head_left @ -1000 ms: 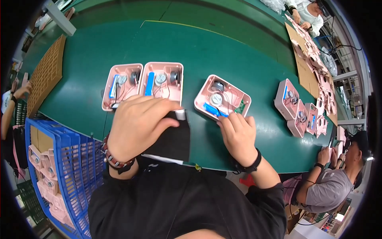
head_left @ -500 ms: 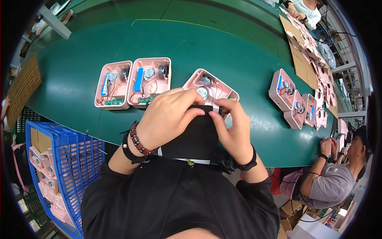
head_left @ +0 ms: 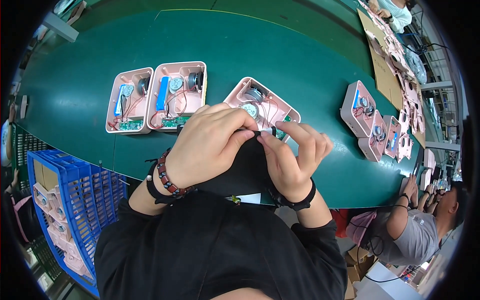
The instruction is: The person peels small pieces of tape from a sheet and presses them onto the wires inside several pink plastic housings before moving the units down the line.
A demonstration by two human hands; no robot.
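Note:
My left hand (head_left: 212, 142) is closed, its thumb and bent index finger pinching the far edge of a black sheet (head_left: 237, 172) in front of my chest. Thumb against the same edge, my right hand (head_left: 292, 165) grips it just beside the left; its other fingers fan outward. A short white strip (head_left: 268, 131) shows at the pinched edge by the right fingers. Just beyond lies an open pink housing (head_left: 280, 106) with a speaker, a round silver part, red wires and a green circuit board; my hands hide its near side.
Two similar pink housings (head_left: 152, 100) with blue batteries stand left on the green table (head_left: 240, 45). Several more (head_left: 372, 112) sit at right, near cardboard (head_left: 377, 70) bearing pink parts. A blue crate (head_left: 95, 200) stands lower left. Co-workers (head_left: 415, 230) are at the right and far right.
My right hand's fingers have lifted and spread, while its thumb stays at the sheet's edge. The black sheet's far edge now looks narrower between the fingers. The whole view has shifted slightly.

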